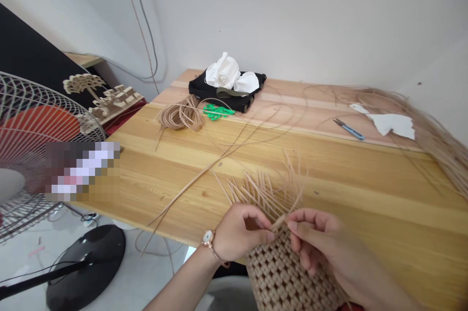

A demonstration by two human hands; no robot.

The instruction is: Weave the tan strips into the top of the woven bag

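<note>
Holds the woven piece (pixel 283 272) at the near edge of the desk (pixel 365 179), rim (pixel 280 224) facing the loose ends (pixel 256 186), apparently for a clear view of the edge. Pinches that rim between thumb and forefinger of the left grip (pixel 239 233), seemingly to steady it. Closes thumb and forefinger of the right grip (pixel 318 235) at the rim just beside, apparently on a strand (pixel 297 204), probably for fine control; cannot tell exact contact behind the fingertips. Lets the loose ends fan away over the desk, likely for free access to the rim. Places the coil (pixel 183 113) and green bundle (pixel 217 112) near the black bag (pixel 199 87), and the snips (pixel 349 129) near the white paper (pixel 397 126), presumably to leave working room.
</note>
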